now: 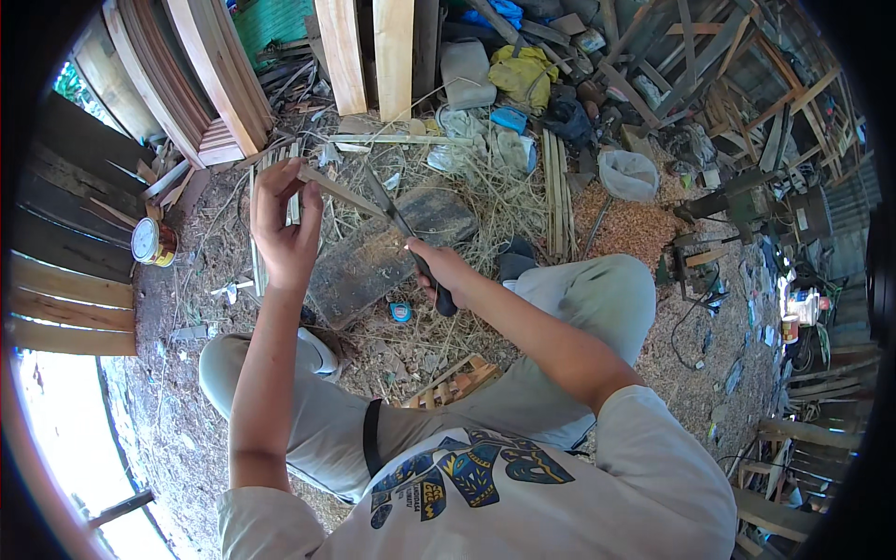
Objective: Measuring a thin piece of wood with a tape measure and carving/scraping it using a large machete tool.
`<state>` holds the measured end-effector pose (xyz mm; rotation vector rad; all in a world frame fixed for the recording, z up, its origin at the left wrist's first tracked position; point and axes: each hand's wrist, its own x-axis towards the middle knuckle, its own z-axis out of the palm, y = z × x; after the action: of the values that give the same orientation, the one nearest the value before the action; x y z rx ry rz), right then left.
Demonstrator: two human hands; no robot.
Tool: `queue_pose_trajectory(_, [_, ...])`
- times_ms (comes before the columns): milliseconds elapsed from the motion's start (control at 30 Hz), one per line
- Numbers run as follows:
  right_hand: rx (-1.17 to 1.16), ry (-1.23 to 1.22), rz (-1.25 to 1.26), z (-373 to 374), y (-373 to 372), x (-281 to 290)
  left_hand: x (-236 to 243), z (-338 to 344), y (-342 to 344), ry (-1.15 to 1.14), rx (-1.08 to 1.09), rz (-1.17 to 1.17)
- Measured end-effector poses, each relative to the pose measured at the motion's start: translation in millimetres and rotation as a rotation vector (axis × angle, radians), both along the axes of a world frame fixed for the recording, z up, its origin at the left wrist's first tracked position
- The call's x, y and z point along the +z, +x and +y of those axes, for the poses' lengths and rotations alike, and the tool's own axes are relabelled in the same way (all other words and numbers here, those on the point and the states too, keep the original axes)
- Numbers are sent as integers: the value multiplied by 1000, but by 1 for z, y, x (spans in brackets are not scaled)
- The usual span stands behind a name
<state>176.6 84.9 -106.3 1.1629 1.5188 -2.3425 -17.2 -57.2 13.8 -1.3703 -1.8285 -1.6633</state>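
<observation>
My left hand (pixel 286 222) is raised above the left end of a dark, worn wooden block and pinches a thin, pale wooden strip (pixel 343 194) between its fingertips. The strip slants down to the right. My right hand (pixel 442 267) grips a large knife (pixel 387 205) by its dark handle, its blade pointing up and away to the left. Strip and blade meet or cross over the block (pixel 350 280); whether the edge bites into the wood is too small to tell. A blue tape measure (pixel 400 311) lies on the ground near the block's front edge.
Slim sticks (pixel 557 196) lie right of the block, near wood shavings (pixel 621 233) and a whitish plastic bucket (pixel 629 175). At left stands a paint can (pixel 154 242). Tall planks (pixel 393 61) lean at the back, beside a pale jerrycan (pixel 467 73) and yellow cloth (pixel 524 77).
</observation>
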Motion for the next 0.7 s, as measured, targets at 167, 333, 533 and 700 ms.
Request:
queue_pose_trajectory(167, [-33, -128, -39, -1, 1, 15, -9, 10, 3, 15, -91, -107])
queue_pose_trajectory(333, [12, 69, 34, -5, 1, 14, 0, 14, 9, -34, -49, -154])
queue_pose_trajectory(533, [22, -82, -12, -2, 0, 19, 7, 17, 8, -21, 15, -100])
queue_pose_trajectory(700, [-88, -539, 53, 7, 3, 10, 9, 17, 4, -56, 21, -87])
